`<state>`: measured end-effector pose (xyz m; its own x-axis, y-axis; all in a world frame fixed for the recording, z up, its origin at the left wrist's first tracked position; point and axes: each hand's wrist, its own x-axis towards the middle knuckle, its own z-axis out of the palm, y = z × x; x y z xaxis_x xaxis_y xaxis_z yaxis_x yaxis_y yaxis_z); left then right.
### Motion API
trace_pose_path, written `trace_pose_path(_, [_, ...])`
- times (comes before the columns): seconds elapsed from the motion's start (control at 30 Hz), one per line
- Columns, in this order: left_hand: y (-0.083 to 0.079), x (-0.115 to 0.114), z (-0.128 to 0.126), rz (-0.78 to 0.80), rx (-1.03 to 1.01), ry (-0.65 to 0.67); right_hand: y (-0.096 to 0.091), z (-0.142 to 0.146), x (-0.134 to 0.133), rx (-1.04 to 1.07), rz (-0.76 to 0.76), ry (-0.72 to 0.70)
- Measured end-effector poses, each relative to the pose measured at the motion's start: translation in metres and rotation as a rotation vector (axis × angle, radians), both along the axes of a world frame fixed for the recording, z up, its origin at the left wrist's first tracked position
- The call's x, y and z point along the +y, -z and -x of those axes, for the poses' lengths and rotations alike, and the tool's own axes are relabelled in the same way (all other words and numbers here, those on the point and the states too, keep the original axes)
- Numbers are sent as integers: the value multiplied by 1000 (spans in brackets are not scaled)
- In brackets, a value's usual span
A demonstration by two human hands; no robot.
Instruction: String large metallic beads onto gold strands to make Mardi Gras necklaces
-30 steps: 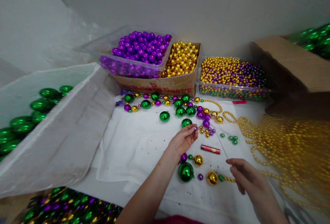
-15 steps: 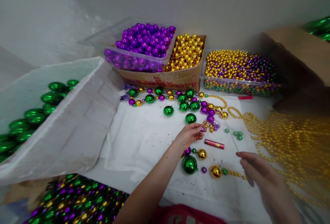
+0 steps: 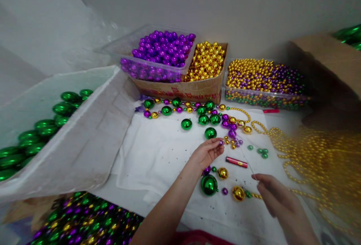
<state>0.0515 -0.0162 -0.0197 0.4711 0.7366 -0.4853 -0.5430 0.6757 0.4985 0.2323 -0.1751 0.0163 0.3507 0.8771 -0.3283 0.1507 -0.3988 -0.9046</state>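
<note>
My left hand (image 3: 208, 152) pinches a small purple bead (image 3: 220, 143) between thumb and fingertips, above the white cloth (image 3: 152, 151). My right hand (image 3: 275, 192) grips a thin pale string (image 3: 248, 162) that slants up and left toward the small beads; whether it is a thread or a stiff wire I cannot tell. Just past my left fingers lie small gold beads (image 3: 226, 140) and larger purple balls (image 3: 232, 127). A red lighter (image 3: 236, 162) lies between my hands. Nearer me are a big green ball (image 3: 209, 185), a gold ball (image 3: 238, 193) and a loose purple bead (image 3: 225, 191).
A clear tub of purple balls (image 3: 166, 49), a carton of gold balls (image 3: 207, 61) and a tub of mixed beads (image 3: 265, 76) stand along the back. A white bin (image 3: 93, 143) is at left. Gold bead strands (image 3: 324, 170) heap at right, below a brown box (image 3: 327, 57).
My right hand has shifted left, and the string's far end now lies closer to my left hand. My left hand still pinches the purple bead. The view has tilted slightly.
</note>
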Motion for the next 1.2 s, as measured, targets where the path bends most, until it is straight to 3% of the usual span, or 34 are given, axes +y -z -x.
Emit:
trace_pose_path(0.7, [-3, 1, -4, 35, -47, -108, 19, -2, -11, -78, -82, -287])
trace_pose_path(0.97, [-2, 0, -6, 25, -26, -164, 13, 4, -9, -95, -114, -237])
trace_pose_path(1.2, [-8, -3, -3, -22, 13, -125, 15, 7, -8, -71, -92, -254])
